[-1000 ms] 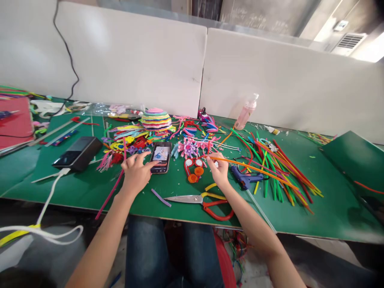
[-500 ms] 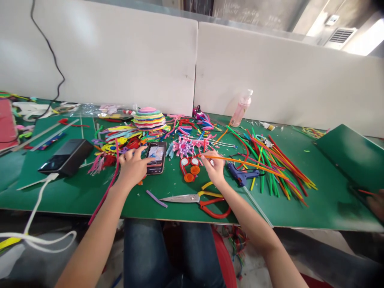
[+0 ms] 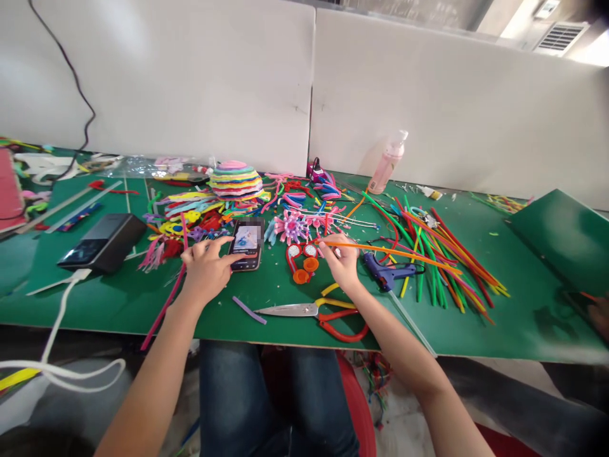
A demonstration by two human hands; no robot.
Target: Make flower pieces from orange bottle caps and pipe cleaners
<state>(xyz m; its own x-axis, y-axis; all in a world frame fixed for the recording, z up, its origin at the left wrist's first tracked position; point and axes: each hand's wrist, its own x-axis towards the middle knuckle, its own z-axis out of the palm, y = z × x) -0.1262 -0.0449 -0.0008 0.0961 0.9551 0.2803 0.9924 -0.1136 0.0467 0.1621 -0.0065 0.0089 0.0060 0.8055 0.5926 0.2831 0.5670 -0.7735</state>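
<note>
My left hand (image 3: pixel 208 261) is at the left side of a phone (image 3: pixel 246 244) lying on the table, with its screen lit. Its fingers are spread, and the thumb and a finger reach over the phone's edge. An orange pipe cleaner (image 3: pixel 394 247) is pinched in my right hand (image 3: pixel 343 257) and stretches off to the right. Just left of that hand lies a red looped piece with white dotted discs (image 3: pixel 309 251) and orange round parts (image 3: pixel 301 276). Scissors (image 3: pixel 292 310) with red and yellow handles rest in front. A dark pink pipe cleaner (image 3: pixel 166 311) passes beside my left forearm.
A blue glue gun (image 3: pixel 387 271) lies right of my right hand, near a pile of coloured pipe cleaners (image 3: pixel 435 285). Behind stand a striped dome (image 3: pixel 235 181) and a pink bottle (image 3: pixel 387 164). A black device (image 3: pixel 102 247) with a white cable is at left. Another person's hand (image 3: pixel 599 314) shows far right.
The view has shifted slightly. My left thumb and finger have shifted a little at the phone, whose picture differs slightly. My right hand still holds the orange pipe cleaner in about the same place.
</note>
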